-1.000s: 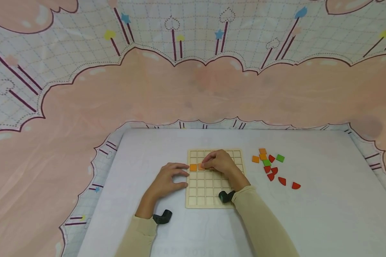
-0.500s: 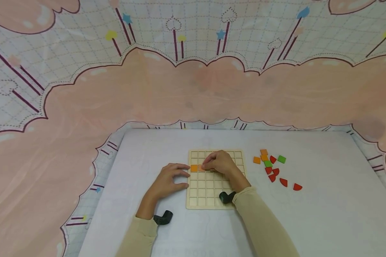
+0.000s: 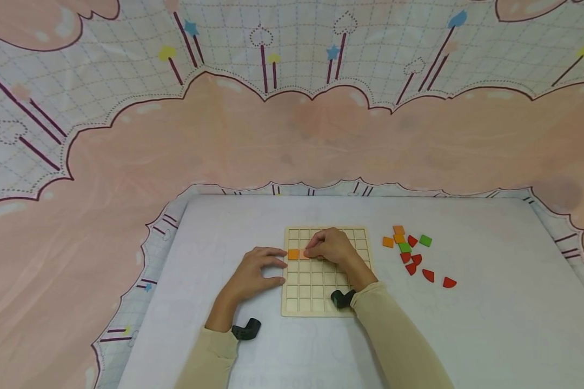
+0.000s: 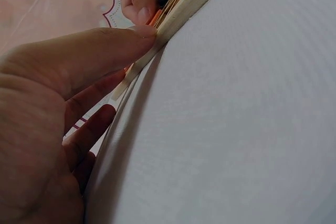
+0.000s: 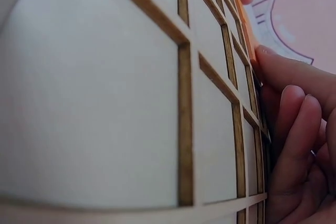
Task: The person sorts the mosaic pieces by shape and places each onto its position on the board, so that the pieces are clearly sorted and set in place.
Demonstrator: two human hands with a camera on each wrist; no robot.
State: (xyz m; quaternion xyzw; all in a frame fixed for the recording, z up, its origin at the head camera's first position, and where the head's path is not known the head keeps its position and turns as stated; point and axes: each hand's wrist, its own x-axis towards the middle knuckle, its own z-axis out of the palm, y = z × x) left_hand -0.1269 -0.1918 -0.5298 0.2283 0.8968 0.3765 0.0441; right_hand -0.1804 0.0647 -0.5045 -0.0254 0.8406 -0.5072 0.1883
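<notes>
A pale wooden grid board (image 3: 304, 292) lies on the white table. At its left edge my left hand (image 3: 253, 272) rests with fingers apart, the thumb touching the rim in the left wrist view. An orange square tile (image 3: 293, 254) sits in a cell of the leftmost column. Just right of it, my right hand (image 3: 334, 246) pinches a second, lighter orange square tile (image 3: 303, 254) at the neighbouring cell; the fingers partly cover it. In the right wrist view, the thumb (image 5: 278, 66) touches the orange tile's edge (image 5: 251, 48). Whether that tile lies flat in its cell I cannot tell.
Right of the board lie loose pieces: orange squares (image 3: 387, 242), green squares (image 3: 425, 240) and several red quarter-circle pieces (image 3: 428, 275). Each wrist carries a black camera mount (image 3: 246, 329). A patterned cloth (image 3: 292, 140) hangs behind the table.
Both hands and the tiles hold almost the same places. The whole head view has shifted slightly.
</notes>
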